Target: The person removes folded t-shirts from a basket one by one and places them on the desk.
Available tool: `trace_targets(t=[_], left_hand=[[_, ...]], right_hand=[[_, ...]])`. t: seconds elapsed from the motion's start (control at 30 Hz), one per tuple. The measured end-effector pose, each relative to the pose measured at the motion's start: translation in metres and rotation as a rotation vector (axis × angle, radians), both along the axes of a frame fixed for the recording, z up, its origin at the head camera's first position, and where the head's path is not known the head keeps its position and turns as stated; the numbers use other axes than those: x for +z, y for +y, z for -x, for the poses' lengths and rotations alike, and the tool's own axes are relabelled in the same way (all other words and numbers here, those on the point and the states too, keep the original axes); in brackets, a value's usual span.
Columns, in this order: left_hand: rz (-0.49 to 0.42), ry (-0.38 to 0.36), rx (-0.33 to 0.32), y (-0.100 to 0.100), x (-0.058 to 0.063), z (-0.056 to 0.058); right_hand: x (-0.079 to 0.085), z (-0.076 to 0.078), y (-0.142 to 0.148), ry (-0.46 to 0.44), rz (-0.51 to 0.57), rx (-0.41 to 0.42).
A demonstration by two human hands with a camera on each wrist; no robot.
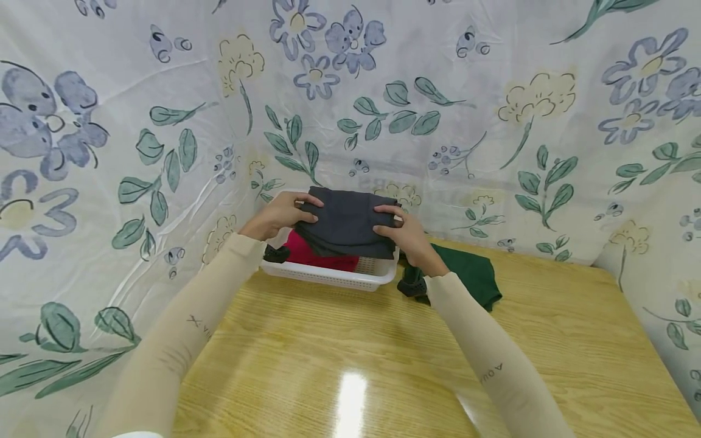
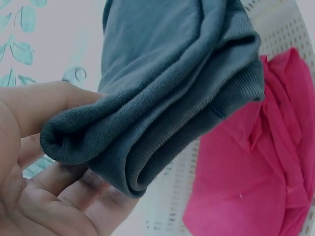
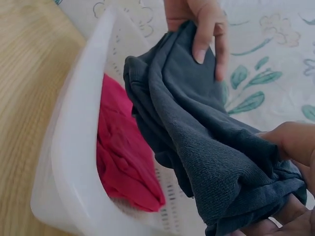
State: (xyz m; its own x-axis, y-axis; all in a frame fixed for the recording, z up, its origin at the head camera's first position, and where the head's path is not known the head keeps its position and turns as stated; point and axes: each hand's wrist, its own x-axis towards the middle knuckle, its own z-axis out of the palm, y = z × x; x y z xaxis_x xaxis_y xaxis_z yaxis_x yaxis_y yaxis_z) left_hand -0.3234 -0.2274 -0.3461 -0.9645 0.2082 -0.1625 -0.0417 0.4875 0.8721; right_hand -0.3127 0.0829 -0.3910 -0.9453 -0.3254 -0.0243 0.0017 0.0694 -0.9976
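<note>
A folded dark grey garment [image 1: 350,222] hangs over the white plastic basket [image 1: 328,275], one end in each hand. My left hand [image 1: 279,214] grips its left end, thumb and fingers on either side of the layers. At the other end my right hand [image 1: 408,238] pinches the cloth. Inside the basket lies a folded red garment [image 1: 323,258], partly covered by the grey one in the head view. Stacked folds of the grey cloth [image 2: 162,108] show in the left wrist view, above the red cloth [image 2: 246,162].
A dark green cloth [image 1: 465,274] lies on the wooden table [image 1: 306,353] to the right of the basket, partly behind my right forearm. A white floral sheet [image 1: 438,158] hangs behind the basket and along the sides.
</note>
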Motion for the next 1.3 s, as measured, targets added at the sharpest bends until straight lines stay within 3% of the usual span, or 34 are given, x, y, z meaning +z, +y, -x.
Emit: trace_targets(t=[0.17,0.4,0.63,1.3], left_hand=[[-0.07,0.003,-0.045,0.012,0.003,-0.002],[-0.067,0.026,-0.071,0.03,0.004,-0.006],[-0.119,0.048,-0.11,0.049,0.005,-0.005],[-0.157,0.069,-0.148,0.103,0.005,-0.011]], right_hand=[[0.002,-0.001,0.019,0.001,0.026,-0.007],[0.005,-0.008,0.044,0.0,0.033,-0.003],[0.009,-0.014,0.066,0.009,0.074,-0.012],[0.008,-0.024,0.123,0.056,0.087,-0.063]])
